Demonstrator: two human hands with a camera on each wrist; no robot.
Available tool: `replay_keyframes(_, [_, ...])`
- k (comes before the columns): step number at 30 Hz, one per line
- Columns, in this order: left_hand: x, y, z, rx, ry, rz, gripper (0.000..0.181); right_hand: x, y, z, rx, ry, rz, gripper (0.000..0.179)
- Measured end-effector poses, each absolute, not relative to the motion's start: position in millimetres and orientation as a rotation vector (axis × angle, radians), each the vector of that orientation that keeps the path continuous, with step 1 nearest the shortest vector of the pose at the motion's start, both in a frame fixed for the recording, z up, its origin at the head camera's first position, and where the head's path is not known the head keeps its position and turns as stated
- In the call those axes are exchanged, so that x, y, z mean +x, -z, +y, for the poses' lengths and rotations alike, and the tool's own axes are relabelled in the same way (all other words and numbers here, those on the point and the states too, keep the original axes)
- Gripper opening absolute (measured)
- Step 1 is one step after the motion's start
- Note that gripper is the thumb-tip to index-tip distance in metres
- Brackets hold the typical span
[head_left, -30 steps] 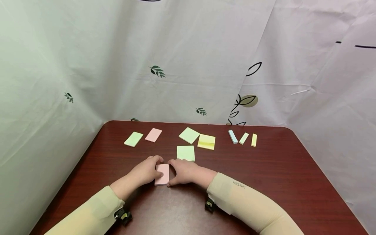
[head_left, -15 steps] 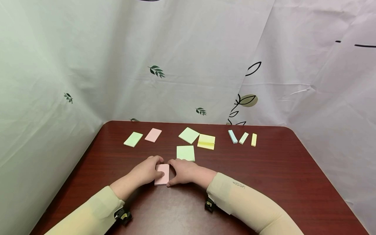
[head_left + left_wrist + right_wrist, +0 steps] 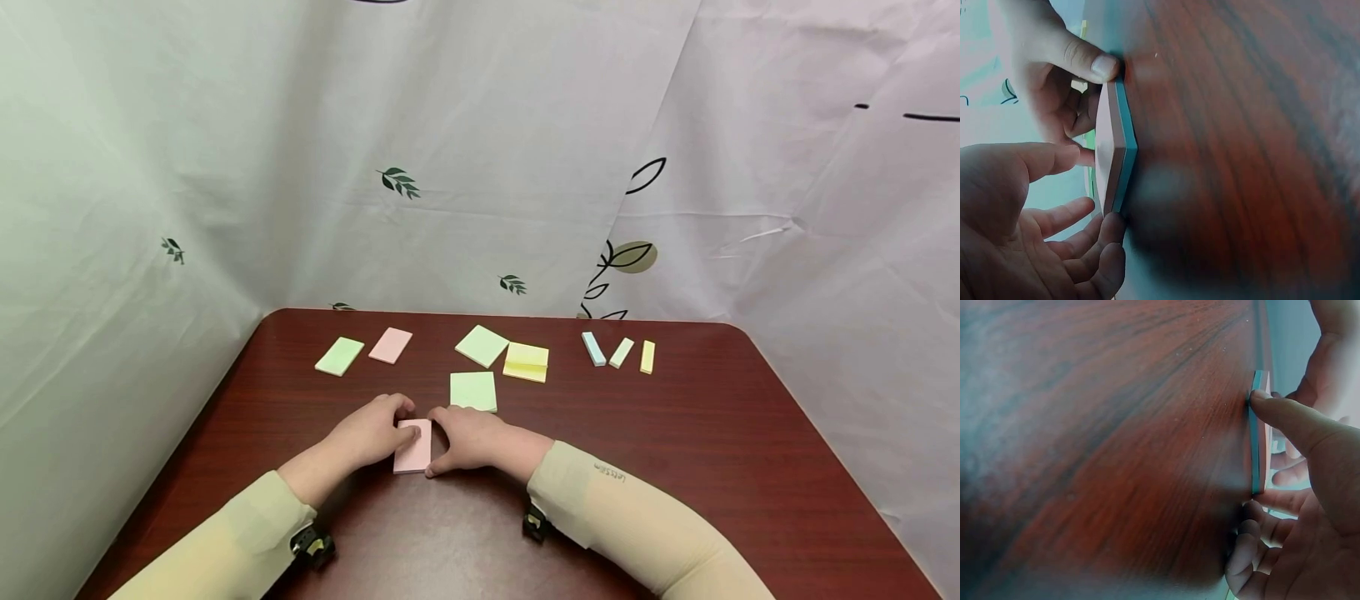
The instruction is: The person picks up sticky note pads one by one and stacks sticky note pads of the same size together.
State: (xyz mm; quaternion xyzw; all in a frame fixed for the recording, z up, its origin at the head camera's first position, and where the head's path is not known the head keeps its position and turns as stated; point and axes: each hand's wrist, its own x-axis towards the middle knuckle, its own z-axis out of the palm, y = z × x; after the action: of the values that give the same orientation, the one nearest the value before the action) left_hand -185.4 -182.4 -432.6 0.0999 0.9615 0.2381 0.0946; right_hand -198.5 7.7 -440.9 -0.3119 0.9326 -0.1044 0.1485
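A pink sticky note pad (image 3: 413,454) lies flat on the table between both hands. Under it the left wrist view shows a blue-looking pad (image 3: 1126,125), edges nearly flush. My right hand (image 3: 472,437) holds the stack along its right side, thumb at the near corner and index finger at the far corner. From the left, my left hand (image 3: 371,429) reaches over, its thumb above the pink pad. In the left wrist view that thumb (image 3: 1050,159) looks apart from the pad, the other fingers are loosely bent, and one fingertip touches the stack's corner.
Behind the hands are a green square pad (image 3: 473,392), another green pad (image 3: 482,346) and a yellow pad (image 3: 527,362). Farther left lie a green pad (image 3: 340,356) and a pink pad (image 3: 390,345). Blue (image 3: 593,348), green (image 3: 621,352) and yellow (image 3: 647,357) strips lie right.
My left hand has shifted slightly away from me, its thumb sliding up and off the middle of the pink pad. My right hand and the stack have stayed put.
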Motion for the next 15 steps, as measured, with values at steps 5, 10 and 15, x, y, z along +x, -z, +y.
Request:
replay_keyframes(5, [-195,429,-188,0.264,-0.712,2.887,0.032,-198,441,7,-0.888,0.300,2.681,0.075])
replay_keyframes(10, [-210,425,-193,0.164,-0.702,2.927,0.035,-198,440,7,-0.893,0.315,2.683,0.072])
replay_keyframes(15, [-228,425,-198,0.083,-0.706,2.957,0.039,-198,440,8,-0.900,0.316,2.683,0.072])
